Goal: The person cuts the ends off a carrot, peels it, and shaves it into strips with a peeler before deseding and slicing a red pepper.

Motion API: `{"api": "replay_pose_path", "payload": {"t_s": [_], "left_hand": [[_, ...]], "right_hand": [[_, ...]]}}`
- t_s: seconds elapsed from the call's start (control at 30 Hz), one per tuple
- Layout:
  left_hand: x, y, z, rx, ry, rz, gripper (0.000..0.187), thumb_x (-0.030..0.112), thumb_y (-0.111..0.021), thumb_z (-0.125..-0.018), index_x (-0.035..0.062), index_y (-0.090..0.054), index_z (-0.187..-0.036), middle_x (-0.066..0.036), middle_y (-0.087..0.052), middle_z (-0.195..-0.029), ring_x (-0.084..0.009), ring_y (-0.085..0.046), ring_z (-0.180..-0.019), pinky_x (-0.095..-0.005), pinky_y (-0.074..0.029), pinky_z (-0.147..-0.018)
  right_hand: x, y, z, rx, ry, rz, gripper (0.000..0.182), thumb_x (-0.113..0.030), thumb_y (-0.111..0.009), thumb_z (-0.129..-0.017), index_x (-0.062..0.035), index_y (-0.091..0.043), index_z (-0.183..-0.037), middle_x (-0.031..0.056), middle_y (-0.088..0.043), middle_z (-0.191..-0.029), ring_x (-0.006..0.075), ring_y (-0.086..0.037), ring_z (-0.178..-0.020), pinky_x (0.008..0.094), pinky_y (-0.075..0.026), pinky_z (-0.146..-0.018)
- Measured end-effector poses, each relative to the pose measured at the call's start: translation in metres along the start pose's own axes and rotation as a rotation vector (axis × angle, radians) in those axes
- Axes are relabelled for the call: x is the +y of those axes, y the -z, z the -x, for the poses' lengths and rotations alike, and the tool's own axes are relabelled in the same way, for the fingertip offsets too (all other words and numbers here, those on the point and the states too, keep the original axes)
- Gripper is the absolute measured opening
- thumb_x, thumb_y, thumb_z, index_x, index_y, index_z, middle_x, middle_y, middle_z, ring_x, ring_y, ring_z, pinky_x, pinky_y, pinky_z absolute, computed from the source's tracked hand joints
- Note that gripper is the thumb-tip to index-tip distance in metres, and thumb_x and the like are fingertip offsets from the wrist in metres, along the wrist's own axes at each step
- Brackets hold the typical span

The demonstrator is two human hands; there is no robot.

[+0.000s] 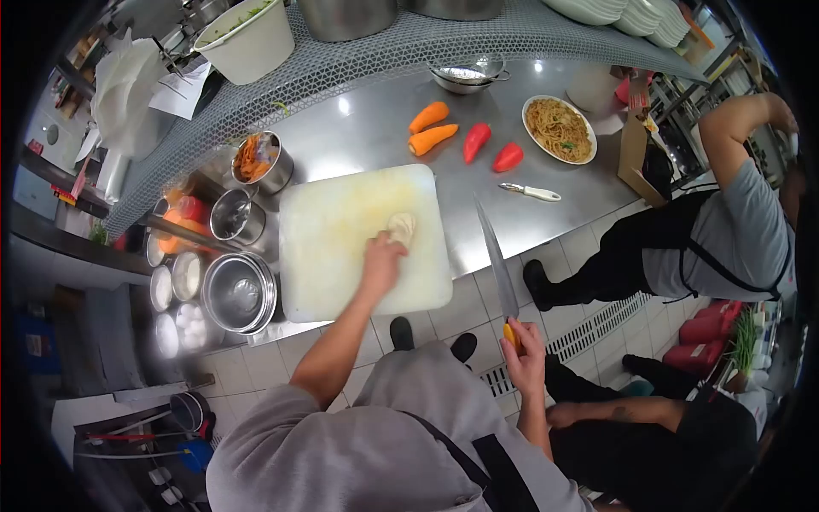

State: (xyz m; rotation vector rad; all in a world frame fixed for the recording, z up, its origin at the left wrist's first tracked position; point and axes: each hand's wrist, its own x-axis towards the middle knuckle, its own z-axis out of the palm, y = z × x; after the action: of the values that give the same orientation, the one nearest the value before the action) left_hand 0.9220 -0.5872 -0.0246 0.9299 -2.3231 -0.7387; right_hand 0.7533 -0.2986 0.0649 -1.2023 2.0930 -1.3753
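Note:
My left hand [381,265] is over the white cutting board [320,256], its fingers closed on a bunched, cream-coloured cloth [402,227] pressed to the board. Faint yellow stains show on the board's surface. To the right of the board, my right hand [524,352] grips a large knife [496,260] by its yellow handle. The long blade points away from me and overlaps the counter's front edge in this view.
Carrots [432,139], red peppers [477,142], a peeler [530,192] and a plate of noodles [531,128] lie on the steel counter [341,128]. Metal bowls [240,293] and pots [271,175] line the left. Co-workers [725,230] stand close on my right.

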Motion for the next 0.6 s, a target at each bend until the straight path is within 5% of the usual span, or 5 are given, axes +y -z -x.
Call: {"api": "replay_pose_path", "payload": {"t_s": [0.17,0.27,0.43,0.53,0.6], "left_hand": [[0.083,-0.068,0.040,-0.680,-0.406,0.712,0.013,0.000,-0.060,-0.076,0.0046,-0.069,-0.085,-0.018,-0.063,-0.102,-0.0345,-0.059,-0.103,-0.0433,-0.048,-0.090],[0.099,-0.066,0.019,-0.711,-0.233,0.626,0.011,0.001,-0.061,-0.077,0.0037,-0.068,-0.085,-0.016,-0.063,-0.099,-0.0322,-0.059,-0.099,-0.0415,-0.047,-0.090],[0.025,-0.033,-0.105,-0.108,0.044,0.525,0.010,0.014,-0.067,-0.083,0.0053,-0.067,-0.087,-0.014,-0.061,-0.095,-0.0290,-0.059,-0.095,-0.0372,-0.047,-0.086],[-0.063,0.006,-0.190,0.235,0.177,0.266,0.018,0.022,-0.067,-0.084,0.0059,-0.071,-0.092,-0.017,-0.062,-0.094,-0.0350,-0.060,-0.094,-0.0411,-0.049,-0.083],[-0.111,0.043,-0.216,0.200,0.166,-0.056,0.040,0.030,-0.068,-0.085,0.0086,-0.064,-0.119,-0.022,-0.056,-0.119,-0.0396,-0.055,-0.111,-0.0428,-0.047,-0.094]], "right_hand": [[-0.003,-0.013,-0.009,-0.045,-0.001,-0.007,0.039,0.006,-0.066,-0.082,0.0010,-0.062,-0.121,0.0118,-0.056,-0.099,0.0206,-0.056,-0.087,0.0268,-0.046,-0.077],[-0.008,-0.010,-0.012,-0.015,0.017,0.020,0.039,0.008,-0.064,-0.083,0.0019,-0.061,-0.121,0.0114,-0.055,-0.101,0.0192,-0.056,-0.088,0.0258,-0.046,-0.076],[0.006,-0.002,0.006,0.143,-0.052,-0.106,0.038,0.008,-0.061,-0.086,0.0033,-0.058,-0.124,0.0072,-0.051,-0.103,0.0133,-0.055,-0.088,0.0221,-0.045,-0.072],[0.016,0.012,0.010,0.209,-0.128,-0.050,0.035,0.004,-0.065,-0.083,0.0010,-0.063,-0.118,0.0126,-0.058,-0.103,0.0215,-0.059,-0.091,0.0279,-0.047,-0.078],[0.029,0.019,0.004,0.182,-0.171,-0.131,0.035,0.003,-0.065,-0.083,0.0006,-0.063,-0.118,0.0127,-0.059,-0.102,0.0220,-0.059,-0.091,0.0290,-0.047,-0.078]]}}
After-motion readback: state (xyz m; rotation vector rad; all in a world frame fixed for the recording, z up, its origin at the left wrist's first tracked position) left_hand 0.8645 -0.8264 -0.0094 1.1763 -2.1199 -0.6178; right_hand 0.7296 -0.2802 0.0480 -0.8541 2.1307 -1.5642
